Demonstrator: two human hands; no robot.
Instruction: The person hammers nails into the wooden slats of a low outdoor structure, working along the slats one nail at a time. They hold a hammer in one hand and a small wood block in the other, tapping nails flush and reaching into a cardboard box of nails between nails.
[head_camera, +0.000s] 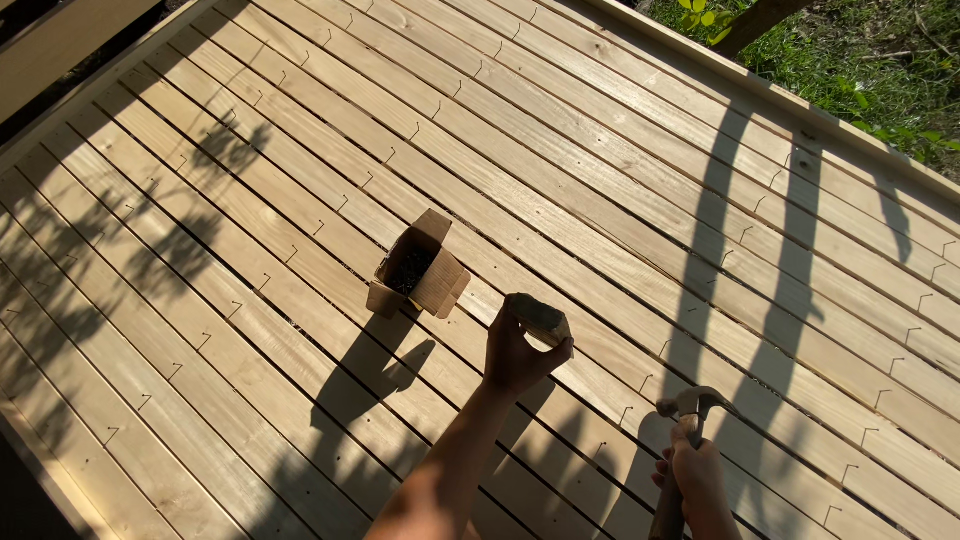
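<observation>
Sunlit plank deck (560, 200), nail rows partly driven, standing proud – nailing looks unfinished; open nail box (418, 272) mid-deck; just right of box, left hand (520, 355) gripping small wood block (540, 318); further right, right hand (695, 478) clenched around hammer (692, 404)

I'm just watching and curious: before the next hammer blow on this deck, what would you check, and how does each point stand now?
1. Hammer held firmly: ok, the right hand wraps its handle just below the head.
2. Small wooden block in grip: ok, the left hand pinches it above the boards.
3. Nail supply within reach: ok, the open cardboard box with dark nails sits on the deck boards just beyond the left hand.
4. Nail set under the hammer: cannot tell, too small to see.
5. Fingers away from the hammer head: ok, the hands are apart.
</observation>
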